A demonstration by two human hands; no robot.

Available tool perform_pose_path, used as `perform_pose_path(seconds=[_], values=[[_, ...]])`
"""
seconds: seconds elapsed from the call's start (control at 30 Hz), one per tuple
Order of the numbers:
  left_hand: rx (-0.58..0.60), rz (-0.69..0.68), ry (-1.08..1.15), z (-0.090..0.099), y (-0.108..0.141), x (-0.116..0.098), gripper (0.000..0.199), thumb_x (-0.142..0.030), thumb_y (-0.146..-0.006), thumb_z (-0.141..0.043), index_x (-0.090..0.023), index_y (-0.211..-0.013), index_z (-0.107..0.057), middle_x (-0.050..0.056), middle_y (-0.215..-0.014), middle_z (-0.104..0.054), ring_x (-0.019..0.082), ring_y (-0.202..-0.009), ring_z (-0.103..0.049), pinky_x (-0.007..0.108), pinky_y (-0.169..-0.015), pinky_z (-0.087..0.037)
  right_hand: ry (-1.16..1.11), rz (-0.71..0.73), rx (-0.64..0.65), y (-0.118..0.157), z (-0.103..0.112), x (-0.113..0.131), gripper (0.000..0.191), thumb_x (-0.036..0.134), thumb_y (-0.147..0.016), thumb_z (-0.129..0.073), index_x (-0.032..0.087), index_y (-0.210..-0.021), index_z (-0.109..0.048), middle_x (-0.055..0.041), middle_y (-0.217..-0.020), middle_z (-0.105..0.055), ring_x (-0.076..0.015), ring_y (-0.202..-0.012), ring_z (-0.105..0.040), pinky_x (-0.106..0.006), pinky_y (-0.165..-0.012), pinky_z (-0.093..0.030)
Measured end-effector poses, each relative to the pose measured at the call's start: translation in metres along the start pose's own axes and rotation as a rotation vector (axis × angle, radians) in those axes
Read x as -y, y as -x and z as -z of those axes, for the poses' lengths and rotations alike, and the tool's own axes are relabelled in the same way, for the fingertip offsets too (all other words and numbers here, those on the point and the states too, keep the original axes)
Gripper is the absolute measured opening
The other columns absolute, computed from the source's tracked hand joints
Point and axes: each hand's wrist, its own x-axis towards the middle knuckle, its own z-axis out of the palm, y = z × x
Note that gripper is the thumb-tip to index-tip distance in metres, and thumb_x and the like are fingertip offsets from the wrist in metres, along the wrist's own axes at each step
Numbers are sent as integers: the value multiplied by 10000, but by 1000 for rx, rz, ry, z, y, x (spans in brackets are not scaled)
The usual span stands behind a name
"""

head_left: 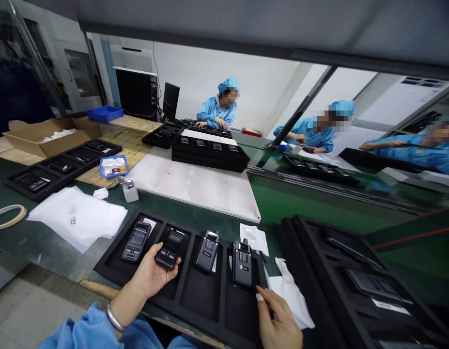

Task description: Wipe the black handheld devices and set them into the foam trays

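green bench (pixel 53 251) | left hand (pixel 155 275) grips device (pixel 166 258) | right hand (pixel 279 321) part-open | two handsets (pixel 241 266) read "riton"

Left hand (pixel 151 276) holding black device (pixel 166 258), right hand (pixel 279 320) at foam tray (pixel 199 301)

Left hand (pixel 154 274) curled palm-up; right hand (pixel 278 320) loosely bent.

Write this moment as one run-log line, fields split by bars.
left hand: holds black handset | right hand: at black tray's right edge | tray: three other handsets inside | white sheets: left of tray
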Motion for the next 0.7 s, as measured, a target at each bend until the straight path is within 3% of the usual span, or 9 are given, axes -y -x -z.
perform_pose_path(seconds=[0.27, 0.37, 0.47, 0.53, 0.6, 0.7], values=[[-19, -113, -68, 0, 30, 4, 312, -284, -982, -553, -52, -1190, -561, 200, -982, -723, 324, -965, -733, 406, -826, -636, -7, -8, -6, 1, -1, 3, 638, 729, -888, -425, 191, -967, -759, -104, -1026, -731, -267, -947, -685, -381, -836, -510], [-87, -131, -100, 13, 43, 9, 289, -204, -950, -594, -76, -1206, -552, 217, -1013, -722, 340, -1018, -720, 408, -860, -622, -15, -3, -14, 0, -1, 4, 620, 707, -895, -427, 189, -967, -760, -109, -1021, -730, -266, -949, -682, -377, -826, -511], [-137, -168, -199, 35, 57, 13, 444, -157, -879, -672, -107, -1292, -516, 218, -1035, -727, 340, -988, -728, 413, -851, -609, -18, -4, -31, 0, -1, 6, 591, 679, -898, -437, 190, -955, -764, -110, -1000, -731, -265, -944, -680, -372, -820, -512], [-133, -287, -383, 48, 64, 14, 598, -180, -809, -754, -167, -1350, -499, 168, -1028, -738, 299, -867, -741, 377, -757, -610, -21, -7, -34, 0, -1, 6, 557, 648, -903, -449, 192, -960, -764, -107, -1001, -732, -260, -944, -679, -369, -829, -511], [-111, -515, -643, 53, 66, 13, 635, -217, -746, -815, -225, -1324, -552, 95, -974, -738, 229, -738, -696, 307, -666, -575, -29, -6, -35, 0, -1, 7, 518, 611, -906, -465, 192, -962, -764, -105, -1004, -731, -250, -937, -679, -362, -837, -510], [-22, -811, -1010, 33, 56, 18, 552, -245, -726, -825, -267, -1249, -649, 48, -940, -698, 198, -735, -613, 272, -708, -528, -37, -1, -39, 0, -2, 8, 469, 555, -904, -480, 186, -959, -764, -106, -1007, -729, -242, -922, -680, -353, -835, -512]])
